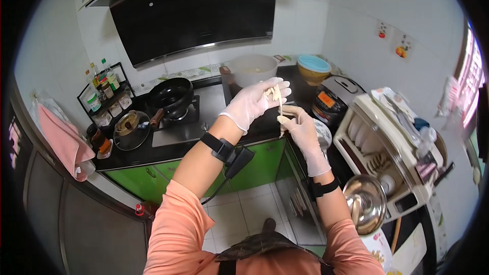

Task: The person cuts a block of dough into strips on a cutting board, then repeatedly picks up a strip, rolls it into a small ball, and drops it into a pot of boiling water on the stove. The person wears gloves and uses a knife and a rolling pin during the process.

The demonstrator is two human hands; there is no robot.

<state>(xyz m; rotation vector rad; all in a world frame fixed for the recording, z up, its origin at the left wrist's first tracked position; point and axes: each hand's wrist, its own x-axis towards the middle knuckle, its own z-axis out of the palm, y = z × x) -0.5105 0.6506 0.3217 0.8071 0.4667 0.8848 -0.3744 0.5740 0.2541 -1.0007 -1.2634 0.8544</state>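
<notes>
Pale, thin strips of food point(272, 92), whose kind I cannot tell, lie in the raised palm of my left hand point(259, 101), which wears a thin white glove. From them one long strip point(280, 109) hangs down to my right hand point(303, 131), gloved alike, whose thumb and fingers pinch it. Both hands are above the black counter's front edge. Behind my left hand stands a large whitish bowl point(254, 69) with something pale inside, partly hidden by the hand.
Left of my hands, a black wok point(172, 97) sits on the stove point(208, 110), beside a glass lid point(131, 131). Rightward are a rice cooker point(338, 93), a blue basin point(314, 63), a dish rack point(366, 133) and a steel bowl point(365, 204). A range hood point(195, 15) hangs behind.
</notes>
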